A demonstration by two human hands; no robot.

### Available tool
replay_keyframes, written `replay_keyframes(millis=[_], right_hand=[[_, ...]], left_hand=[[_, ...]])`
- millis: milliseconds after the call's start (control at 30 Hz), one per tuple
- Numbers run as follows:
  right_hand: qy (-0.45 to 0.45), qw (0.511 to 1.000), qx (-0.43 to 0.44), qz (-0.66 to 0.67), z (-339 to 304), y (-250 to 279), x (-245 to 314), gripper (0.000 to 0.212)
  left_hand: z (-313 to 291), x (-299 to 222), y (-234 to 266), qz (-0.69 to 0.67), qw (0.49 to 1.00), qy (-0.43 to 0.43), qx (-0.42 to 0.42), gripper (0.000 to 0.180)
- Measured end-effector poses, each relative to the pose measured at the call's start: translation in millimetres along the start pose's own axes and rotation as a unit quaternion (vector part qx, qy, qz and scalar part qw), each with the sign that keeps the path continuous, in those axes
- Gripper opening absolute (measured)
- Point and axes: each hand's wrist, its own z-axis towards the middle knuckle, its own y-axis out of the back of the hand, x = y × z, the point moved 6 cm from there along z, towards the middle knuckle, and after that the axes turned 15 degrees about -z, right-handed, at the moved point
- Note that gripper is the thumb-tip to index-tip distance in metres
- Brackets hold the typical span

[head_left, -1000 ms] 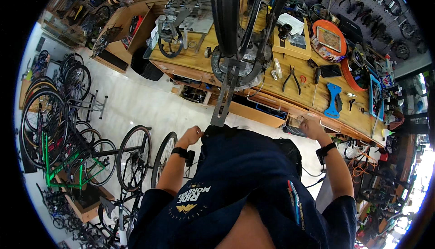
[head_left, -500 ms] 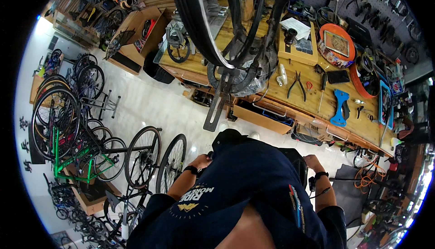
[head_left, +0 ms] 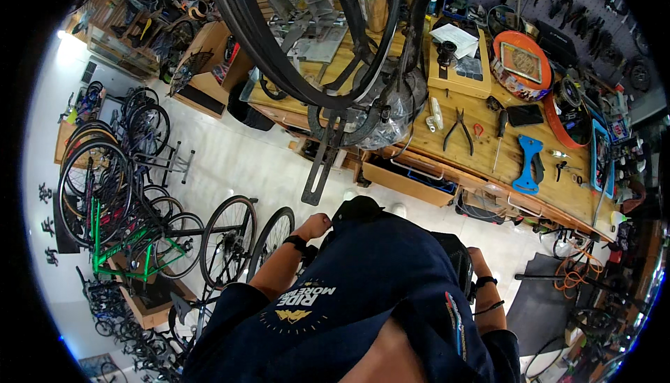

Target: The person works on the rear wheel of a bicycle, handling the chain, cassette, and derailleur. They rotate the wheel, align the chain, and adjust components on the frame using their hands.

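Note:
My left hand (head_left: 315,225) is in front of my body at the left, its fingers curled into a fist with nothing visible in them. It is nearest to the slotted dark metal arm (head_left: 323,171) of the wheel stand, apart from it. My right hand (head_left: 477,261) hangs low at my right side beside a black bag-like thing (head_left: 452,256); its fingers are hidden. Ahead of me a bicycle wheel (head_left: 269,69) with a black tyre is held up in the stand (head_left: 412,44), away from both hands.
The wooden workbench (head_left: 481,149) carries pliers (head_left: 458,132), a screwdriver (head_left: 500,132), a blue tool (head_left: 528,164) and a round orange tin (head_left: 517,44). A drawer (head_left: 405,179) juts out below. Bicycles (head_left: 112,194) crowd the left; a dark mat (head_left: 537,303) lies right.
My left hand has moved forward and up, clear of my body. My right hand has dropped back slightly. The view has shifted, so the wheel appears farther left.

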Motion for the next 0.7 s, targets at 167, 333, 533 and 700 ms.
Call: replay_keyframes(millis=[167, 333, 533, 700], right_hand=[[-0.127, 0.981, -0.001, 0.143, -4.1, -21.8, -41.4, 0.024], [-0.094, 0.981, -0.003, 0.172, 2.8, -34.9, -60.7, 0.021], [-0.059, 0.986, -0.032, 0.154, 4.8, -25.1, -51.9, 0.019], [-0.040, 0.993, -0.001, 0.107, -0.5, -10.9, 4.2, 0.021]], left_hand=[[-6.1, 10.3, -18.4, 0.054, 0.998, 0.011, 0.037, 0.028], [-9.5, 16.9, -26.0, 0.046, 0.998, -0.009, 0.045, 0.026], [-4.6, 4.5, -21.9, 0.074, 0.994, -0.050, 0.065, 0.024], [-2.3, 6.2, -21.9, 0.087, 0.994, -0.010, 0.065, 0.027]])
